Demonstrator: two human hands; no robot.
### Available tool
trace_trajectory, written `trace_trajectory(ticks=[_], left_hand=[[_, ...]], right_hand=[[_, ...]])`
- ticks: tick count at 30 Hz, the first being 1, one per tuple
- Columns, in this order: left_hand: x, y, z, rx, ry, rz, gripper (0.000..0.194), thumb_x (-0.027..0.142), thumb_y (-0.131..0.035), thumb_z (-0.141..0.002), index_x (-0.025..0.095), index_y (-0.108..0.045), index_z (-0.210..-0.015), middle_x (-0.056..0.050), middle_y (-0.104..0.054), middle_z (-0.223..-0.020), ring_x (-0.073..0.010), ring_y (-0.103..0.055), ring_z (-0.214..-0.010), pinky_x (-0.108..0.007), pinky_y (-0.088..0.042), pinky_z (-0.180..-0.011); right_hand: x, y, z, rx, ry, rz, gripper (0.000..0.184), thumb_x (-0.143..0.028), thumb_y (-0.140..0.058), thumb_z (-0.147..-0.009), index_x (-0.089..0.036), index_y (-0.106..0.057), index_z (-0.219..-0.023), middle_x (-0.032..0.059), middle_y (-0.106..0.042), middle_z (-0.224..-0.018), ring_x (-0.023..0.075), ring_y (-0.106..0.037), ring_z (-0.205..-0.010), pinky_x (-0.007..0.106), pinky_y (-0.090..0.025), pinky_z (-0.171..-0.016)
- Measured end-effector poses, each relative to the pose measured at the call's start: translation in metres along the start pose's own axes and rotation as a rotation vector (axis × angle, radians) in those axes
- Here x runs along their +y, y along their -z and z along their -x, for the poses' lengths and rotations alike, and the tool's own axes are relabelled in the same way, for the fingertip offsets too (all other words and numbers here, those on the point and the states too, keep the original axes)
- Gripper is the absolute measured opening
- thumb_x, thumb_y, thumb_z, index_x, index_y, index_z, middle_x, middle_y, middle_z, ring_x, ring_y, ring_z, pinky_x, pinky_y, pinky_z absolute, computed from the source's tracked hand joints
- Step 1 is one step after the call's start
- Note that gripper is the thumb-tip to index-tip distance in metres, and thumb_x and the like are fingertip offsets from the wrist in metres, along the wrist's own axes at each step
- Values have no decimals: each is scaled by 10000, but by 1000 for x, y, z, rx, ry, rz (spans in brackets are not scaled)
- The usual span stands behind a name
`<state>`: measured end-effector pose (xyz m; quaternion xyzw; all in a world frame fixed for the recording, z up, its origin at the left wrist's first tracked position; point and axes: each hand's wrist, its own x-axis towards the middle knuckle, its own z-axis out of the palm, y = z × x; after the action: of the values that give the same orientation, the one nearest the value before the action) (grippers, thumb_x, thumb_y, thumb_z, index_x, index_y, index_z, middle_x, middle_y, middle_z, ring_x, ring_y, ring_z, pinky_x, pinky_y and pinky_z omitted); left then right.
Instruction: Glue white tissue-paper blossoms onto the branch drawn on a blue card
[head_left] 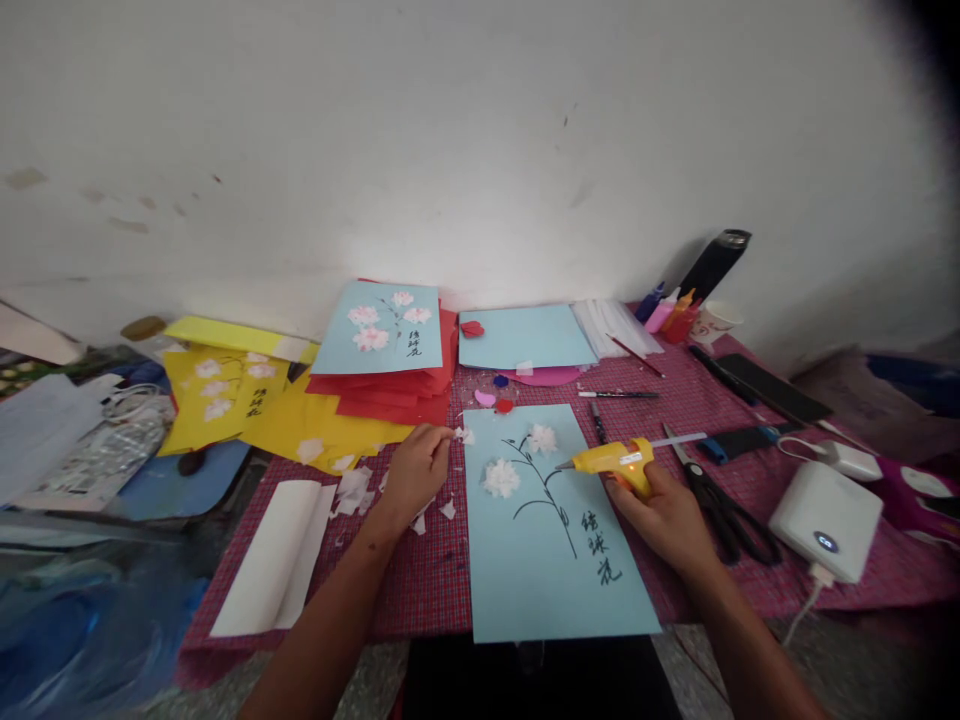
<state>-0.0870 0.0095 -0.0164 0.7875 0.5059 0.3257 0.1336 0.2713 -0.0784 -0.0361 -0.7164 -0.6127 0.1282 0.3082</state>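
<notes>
Taking the near blue card [517, 590] as the clock's centre, two white flowers [501, 478] are sitting on it, at ten and twelve. One glue gun [611, 459] is pointing in between one and two. One pair of scissors [712, 495] and one white power bank [832, 510] are lying towards three. One paper cup [716, 320] is standing towards one. Four pink-white flowers [371, 339] are showing on one card [352, 358] towards eleven.

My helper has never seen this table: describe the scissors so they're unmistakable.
On the red checked tablecloth, look between the right hand and the white box with a lit display. The scissors lie there; two black looped handles set them apart from the blue tool beyond.
</notes>
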Motion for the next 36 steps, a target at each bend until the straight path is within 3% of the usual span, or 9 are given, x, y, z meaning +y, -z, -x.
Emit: trace_trajectory(ticks=[5,11,17,22,36], left_hand=[[1,-7,0,-126,-71,-56,208,166,-469,-944,197,-664,-1008,-59,-645,-954,-197,-606,-924,-347,-489,-862],[8,-11,5,-151,-205,31,207,151,-510,-906,193,-672,-1029,-73,-628,-966,-199,-599,-941,-346,-504,-860],[27,-8,12,-307,-391,111,520,9,-455,-786,224,-638,-1222,-118,-506,-1334,-239,-506,-1226,-414,-450,-1026],[37,-1,11,-417,-428,83,573,0,-466,-739,249,-642,-1225,-96,-420,-1464,-270,-427,-1324,-478,-394,-1087],[30,-5,11,-385,-403,17,545,11,-468,-757,221,-616,-1237,-110,-434,-1449,-275,-427,-1312,-501,-387,-1089]], right_hand=[[1,-1,0,14,-3,13,324,-523,-592,-831,-231,-496,-729,2,-571,-614,180,-547,-560,284,-372,-528],[4,-4,1,17,4,-2,321,-510,-597,-837,-231,-483,-728,-1,-574,-624,168,-539,-548,279,-353,-518],[2,-3,1,24,10,37,344,-518,-602,-833,-230,-456,-715,-1,-564,-631,165,-528,-551,278,-328,-517],[2,-3,1,35,30,17,348,-508,-601,-836,-230,-443,-700,-6,-546,-619,151,-495,-537,274,-317,-515],[0,-3,2,14,-7,1,347,-522,-603,-836,-232,-455,-716,-10,-556,-609,157,-512,-534,279,-324,-518]])
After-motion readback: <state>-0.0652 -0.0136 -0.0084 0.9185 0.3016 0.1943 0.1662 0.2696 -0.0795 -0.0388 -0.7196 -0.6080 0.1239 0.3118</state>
